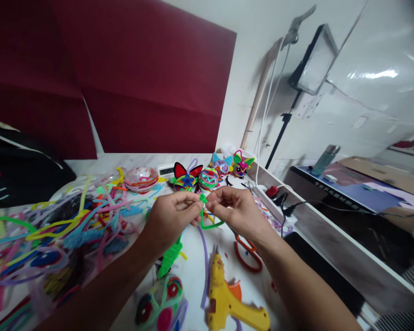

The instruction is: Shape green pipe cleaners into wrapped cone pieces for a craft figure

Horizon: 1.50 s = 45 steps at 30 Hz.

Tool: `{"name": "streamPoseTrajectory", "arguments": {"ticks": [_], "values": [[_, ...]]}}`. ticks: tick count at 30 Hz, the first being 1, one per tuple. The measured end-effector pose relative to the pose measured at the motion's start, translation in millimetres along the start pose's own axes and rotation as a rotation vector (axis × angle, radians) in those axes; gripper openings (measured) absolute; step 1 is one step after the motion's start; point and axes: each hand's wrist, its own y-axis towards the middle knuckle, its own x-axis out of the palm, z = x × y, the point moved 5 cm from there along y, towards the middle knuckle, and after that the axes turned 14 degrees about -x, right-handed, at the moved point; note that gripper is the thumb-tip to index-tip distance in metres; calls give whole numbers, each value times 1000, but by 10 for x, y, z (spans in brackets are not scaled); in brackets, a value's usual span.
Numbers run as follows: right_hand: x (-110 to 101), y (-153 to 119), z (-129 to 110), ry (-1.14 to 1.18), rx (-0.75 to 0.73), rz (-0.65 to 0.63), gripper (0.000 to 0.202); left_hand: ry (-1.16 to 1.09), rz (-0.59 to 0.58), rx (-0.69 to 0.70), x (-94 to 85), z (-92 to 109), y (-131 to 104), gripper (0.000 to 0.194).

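Both hands meet over the middle of the table, with a green pipe cleaner between them. My left hand pinches it between thumb and fingers. The fingertips of my right hand are closed against its other side. A green loop hangs just below the fingers. Beneath the hands lie a purple pipe cleaner, a yellow glue gun and orange-handled scissors, partly behind my right wrist. A green fuzzy piece lies below my left hand, above a colourful mask-like piece.
A tangled heap of coloured pipe cleaners covers the left side. Finished colourful animal-like crafts stand at the back. A power strip with cables and a dark flat device lie on the right, beside the raised table edge.
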Motion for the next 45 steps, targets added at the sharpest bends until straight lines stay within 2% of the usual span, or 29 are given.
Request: {"name": "streamPoseTrajectory", "arguments": {"ticks": [4, 9, 16, 24, 32, 37, 45], "values": [[22, 4, 29, 35, -2, -2, 2, 10, -14, 50, 8, -17, 6, 15], [45, 10, 57, 91, 10, 8, 15, 42, -22, 63, 26, 3, -8, 12], [50, 23, 24, 136, 25, 15, 21, 30, -30, 43, 25, 59, -67, 9], [48, 19, 42, 230, 28, 22, 28, -89, -123, -24, 42, 76, -63, 17], [74, 24, 71, 387, 86, 42, 19, -194, -214, -51, 71, 25, -23, 23], [67, 32, 97, 400, 109, 67, 17, -186, -167, -102, 58, 11, -15, 23], [71, 40, 104, 400, 124, 65, 14, -99, -81, -75, 36, 38, -53, 16]]}}
